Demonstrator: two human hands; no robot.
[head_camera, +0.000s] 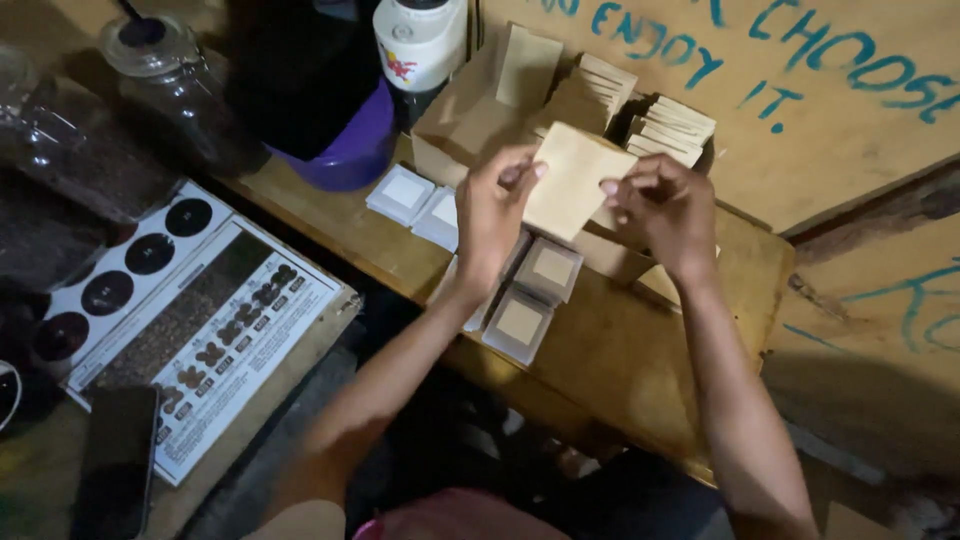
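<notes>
Both hands pinching one kraft sachet above the cardboard box.
Left hand (492, 215) and right hand (662, 205) grip kraft sachet (570, 180) by opposite edges; advise even fingertip hold, clear of cardboard box (455, 130).

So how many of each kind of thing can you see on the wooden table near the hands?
Brown paper envelope held by the left hand and right hand: 1
Cardboard box of envelopes: 1
Small square packets lying flat: 5 in clear view
Purple bowl: 1
Total: 8, leaving out the stacked envelopes in the box, which are too many and too overlapped to count.
</notes>
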